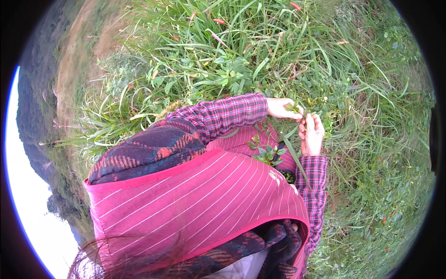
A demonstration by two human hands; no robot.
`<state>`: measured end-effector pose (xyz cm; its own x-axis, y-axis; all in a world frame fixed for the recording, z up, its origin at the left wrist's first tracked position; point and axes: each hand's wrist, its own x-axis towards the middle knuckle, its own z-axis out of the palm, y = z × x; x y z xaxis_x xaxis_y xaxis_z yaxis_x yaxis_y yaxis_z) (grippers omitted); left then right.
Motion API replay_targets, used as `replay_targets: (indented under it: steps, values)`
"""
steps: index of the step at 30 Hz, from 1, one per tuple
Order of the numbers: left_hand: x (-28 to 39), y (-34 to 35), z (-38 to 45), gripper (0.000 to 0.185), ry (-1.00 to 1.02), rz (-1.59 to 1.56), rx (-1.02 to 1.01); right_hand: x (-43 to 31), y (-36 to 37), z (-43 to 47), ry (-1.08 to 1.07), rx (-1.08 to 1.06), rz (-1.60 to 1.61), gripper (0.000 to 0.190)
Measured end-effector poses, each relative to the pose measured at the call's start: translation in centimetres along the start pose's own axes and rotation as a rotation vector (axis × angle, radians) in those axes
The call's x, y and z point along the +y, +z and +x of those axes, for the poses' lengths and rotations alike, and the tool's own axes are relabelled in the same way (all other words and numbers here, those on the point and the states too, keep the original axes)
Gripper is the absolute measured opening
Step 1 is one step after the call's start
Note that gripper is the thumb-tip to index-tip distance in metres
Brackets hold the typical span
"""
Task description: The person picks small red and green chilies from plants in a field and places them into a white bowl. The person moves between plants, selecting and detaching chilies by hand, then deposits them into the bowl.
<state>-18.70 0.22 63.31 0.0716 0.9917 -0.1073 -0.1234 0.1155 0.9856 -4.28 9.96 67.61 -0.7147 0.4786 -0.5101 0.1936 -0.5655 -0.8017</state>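
My left hand (285, 108), reaching in from the left, pinches a green leafy sprig (293, 108) at its fingertips. Close against it is my right hand (312, 135), palm turned inward and fingers curled together at the same spot. The fingertips of both hands nearly touch, and the small part between them is too small to make out. Below the hands, a leafy plant stem (269, 153) stands out against the pink striped apron (195, 198). A long grass blade (295, 157) crosses beside my right wrist.
Dense tall grass (244, 48) surrounds me. Red chili peppers (218, 21) show among it, with several red spots in the low plants (383, 209) to the right. A dark item with green specks (287, 176) is partly hidden behind the apron. Dark hillside (38, 115) lies far left.
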Motion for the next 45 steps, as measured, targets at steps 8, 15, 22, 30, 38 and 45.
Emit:
replay_targets:
  steps: [8, 15, 22, 30, 38, 45]
  values:
    - [0.1, -0.7, 0.6, 0.022, -0.204, -0.139, -0.072, -1.7, -1.3, -2.0, 0.183, -0.463, 0.748, 0.017]
    - [-0.1, -0.4, 2.2, 0.031, -0.245, 0.35, 0.116, -3.2, -2.4, -1.8, 0.017, -0.234, 0.153, 0.005]
    - [-0.4, 1.1, 3.2, 0.037, -0.125, 0.637, 0.15, -1.2, -1.0, 0.4, -0.144, -0.034, -0.349, 0.005]
    - [0.3, 0.7, 1.7, 0.024, 0.108, 0.507, 0.298, -0.5, -1.7, 0.9, 0.057, 0.118, -0.184, 0.005]
    - [1.0, -1.2, 0.3, 0.02, -0.032, 0.26, 0.217, -0.6, -1.0, 1.3, 0.09, -0.004, 0.192, 0.008]
    - [0.3, -2.1, -0.3, 0.016, 0.045, 0.017, -0.029, -0.3, -0.7, 0.9, 0.327, -0.116, 0.399, 0.013]
